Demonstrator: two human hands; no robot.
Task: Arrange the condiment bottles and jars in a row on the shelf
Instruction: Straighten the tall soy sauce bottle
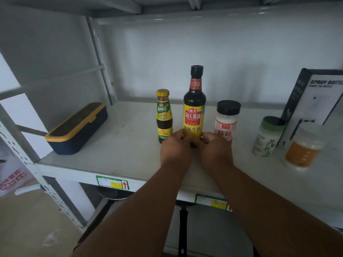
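Now | left hand [175, 145] + right hand [215, 147] | both grips grasping soy sauce bottle [194, 108] base | upright on shelf [115, 145]

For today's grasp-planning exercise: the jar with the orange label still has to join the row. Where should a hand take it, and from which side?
Grip the orange-label jar round its straight body, fingers wrapping the label band, coming from the front edge of the shelf. It stands upright nearest that edge, while the spray bottle box blocks the back and the green-lidded jar crowds its left.
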